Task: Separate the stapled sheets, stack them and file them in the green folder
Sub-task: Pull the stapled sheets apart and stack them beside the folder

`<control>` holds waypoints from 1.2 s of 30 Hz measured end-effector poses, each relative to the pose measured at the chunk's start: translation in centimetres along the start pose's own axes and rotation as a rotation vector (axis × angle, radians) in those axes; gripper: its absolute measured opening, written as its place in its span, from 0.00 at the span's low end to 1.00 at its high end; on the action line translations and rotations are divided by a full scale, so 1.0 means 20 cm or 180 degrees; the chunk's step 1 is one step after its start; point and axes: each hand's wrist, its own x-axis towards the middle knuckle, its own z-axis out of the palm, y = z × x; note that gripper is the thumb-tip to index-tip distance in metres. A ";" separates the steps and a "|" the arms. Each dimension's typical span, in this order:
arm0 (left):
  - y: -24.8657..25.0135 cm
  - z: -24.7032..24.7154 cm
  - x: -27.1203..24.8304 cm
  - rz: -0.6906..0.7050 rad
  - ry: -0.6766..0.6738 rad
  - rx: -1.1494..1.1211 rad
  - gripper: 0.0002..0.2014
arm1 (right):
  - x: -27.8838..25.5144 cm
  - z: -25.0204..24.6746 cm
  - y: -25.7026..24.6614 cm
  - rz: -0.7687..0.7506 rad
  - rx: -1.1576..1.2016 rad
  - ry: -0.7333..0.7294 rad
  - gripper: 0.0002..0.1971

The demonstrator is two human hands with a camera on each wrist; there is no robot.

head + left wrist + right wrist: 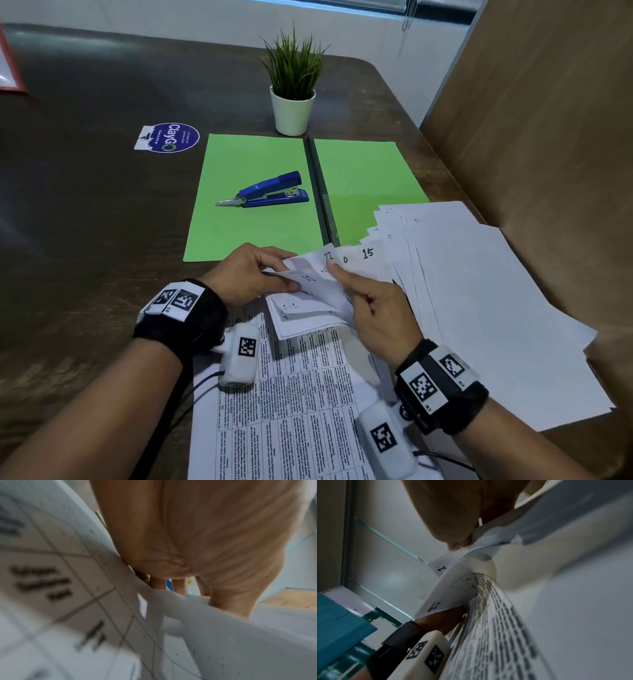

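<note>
near table edge, left hand point(251, 274) and right hand point(373, 308) pinch stapled sheets point(308, 298), corners fanned toward green folder point(253, 192).

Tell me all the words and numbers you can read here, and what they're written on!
"ClayGO": on the round blue sticker stuck to the table; its smaller words are too tiny to read.
"22", "0", "15": handwritten on the paper corners that both hands hold.
"19" and "1": on page corners in the right wrist view.
Printed table sheet: too small and blurred.
Wrist squares: patterns, not words.
</note>
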 end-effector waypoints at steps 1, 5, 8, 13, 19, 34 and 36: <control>0.01 0.00 0.00 -0.0010 -0.0002 -0.0015 0.04 | 0.00 0.00 -0.02 0.0047 0.0134 -0.0040 0.23; 0.04 0.01 -0.03 -0.0092 -0.0024 -0.0034 0.16 | 0.00 0.00 -0.08 0.0126 0.0393 -0.0155 0.18; 0.09 0.02 -0.05 -0.0255 0.0026 0.0080 0.26 | 0.02 0.00 -0.08 0.0404 0.0631 0.0019 0.26; 0.11 0.04 -0.05 -0.0218 0.0040 -0.0089 0.19 | 0.05 0.03 -0.03 0.0672 0.0462 0.0554 0.09; 0.05 0.03 -0.03 -0.0123 0.0018 -0.0099 0.14 | 0.08 0.03 0.00 0.0866 0.0340 0.0599 0.09; 0.05 0.03 -0.02 -0.0205 0.0020 -0.0277 0.15 | 0.05 0.04 -0.04 0.0581 0.0449 0.0373 0.10; 0.06 0.04 -0.03 -0.0376 0.0074 -0.0488 0.16 | 0.04 0.05 -0.05 0.0463 0.0646 0.0543 0.11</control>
